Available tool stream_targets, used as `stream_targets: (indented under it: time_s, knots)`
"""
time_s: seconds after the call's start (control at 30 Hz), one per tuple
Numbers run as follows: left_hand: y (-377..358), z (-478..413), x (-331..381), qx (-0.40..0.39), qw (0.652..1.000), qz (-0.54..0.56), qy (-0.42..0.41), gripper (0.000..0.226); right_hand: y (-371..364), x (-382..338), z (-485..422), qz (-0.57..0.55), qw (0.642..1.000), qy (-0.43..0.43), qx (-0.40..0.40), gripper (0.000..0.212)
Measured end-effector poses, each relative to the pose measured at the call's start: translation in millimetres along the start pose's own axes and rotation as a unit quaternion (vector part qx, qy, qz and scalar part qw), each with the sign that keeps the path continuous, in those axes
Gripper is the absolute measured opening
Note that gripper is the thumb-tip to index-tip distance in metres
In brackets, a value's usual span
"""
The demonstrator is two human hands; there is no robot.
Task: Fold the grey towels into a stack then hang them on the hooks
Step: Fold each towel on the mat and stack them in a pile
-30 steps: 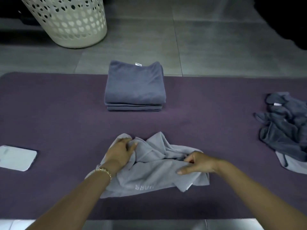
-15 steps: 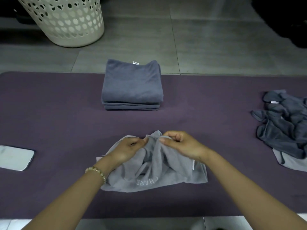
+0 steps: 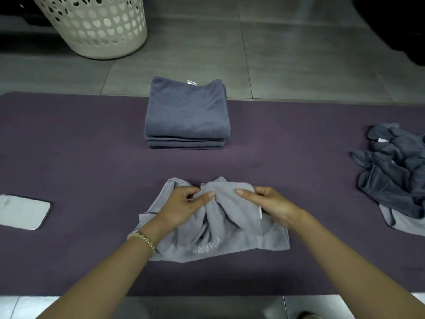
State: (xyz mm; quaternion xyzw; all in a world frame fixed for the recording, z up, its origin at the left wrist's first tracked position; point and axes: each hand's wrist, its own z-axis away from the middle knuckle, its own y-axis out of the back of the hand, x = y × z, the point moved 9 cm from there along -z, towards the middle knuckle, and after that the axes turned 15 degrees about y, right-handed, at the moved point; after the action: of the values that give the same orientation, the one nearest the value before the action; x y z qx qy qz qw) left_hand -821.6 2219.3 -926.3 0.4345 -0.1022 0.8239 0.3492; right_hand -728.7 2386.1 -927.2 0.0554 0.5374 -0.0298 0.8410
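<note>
A crumpled light grey towel (image 3: 220,236) with pale lettering lies on the purple mat (image 3: 76,157) in front of me. My left hand (image 3: 184,203) pinches its bunched far edge, and my right hand (image 3: 269,203) grips the same edge a little to the right. Beyond it, a neat stack of folded blue-grey towels (image 3: 187,113) sits at the mat's far side. A heap of unfolded dark grey towels (image 3: 395,171) lies at the right edge.
A white perforated laundry basket (image 3: 96,26) stands on the tiled floor at the far left. A phone (image 3: 21,211) lies flat on the mat at the left. A light grey towel (image 3: 400,221) peeks out under the heap. No hooks are in view.
My right hand left the towel's right side and came to its far edge by the left hand. Both hands have since drawn slightly apart along that edge.
</note>
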Motion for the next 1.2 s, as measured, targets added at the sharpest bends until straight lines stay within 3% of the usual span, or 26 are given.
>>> stream_targets:
  time_s: [0.17, 0.33, 0.4, 0.47, 0.53, 0.6, 0.77, 0.97, 1.2]
  knots:
    - [-0.6, 2.6, 2.7, 0.012, 1.0, -0.026, -0.012, 0.043, 5.0, 4.5, 1.6, -0.159, 0.984, 0.02, 0.082, 0.03]
    - [4.8, -2.1, -4.5, 0.042, 0.999, -0.028, 0.019, 0.051, 14.3, -11.7, 1.6, -0.137, 0.975, 0.06, 0.163, 0.015]
    - [13.2, -5.9, -11.7, 0.052, 0.997, 0.0, 0.049, 0.07, 13.4, -22.8, 6.5, -0.118, 0.98, 0.072, 0.141, 0.016]
    - [15.8, -7.5, -13.9, 0.051, 0.997, 0.028, 0.06, 0.079, -2.5, -37.7, 13.3, -0.099, 0.99, 0.083, 0.055, 0.015]
    - [10.5, -7.1, -11.2, 0.036, 0.997, 0.037, 0.055, 0.063, -29.0, -51.2, 20.1, -0.085, 0.991, 0.092, -0.053, 0.011]
    - [-0.4, -1.5, -3.3, 0.008, 0.998, 0.047, 0.043, 0.048, -46.8, -58.6, 20.8, -0.088, 0.986, 0.103, -0.095, 0.006]
    - [-11.3, -1.1, -0.1, -0.025, 0.998, 0.056, 0.022, 0.039, -52.4, -52.4, 3.8, -0.173, 0.979, 0.103, -0.035, 0.007]
    - [-18.4, 7.1, 7.5, -0.048, 0.994, 0.09, 0.036, 0.04, -42.4, -39.3, -1.0, -0.131, 0.985, 0.107, 0.038, 0.015]
    - [-10.8, 13.9, 15.1, 0.005, 0.996, 0.089, -0.017, 0.023, -41.5, -34.6, -1.6, -0.128, 0.984, 0.118, 0.04, 0.018]
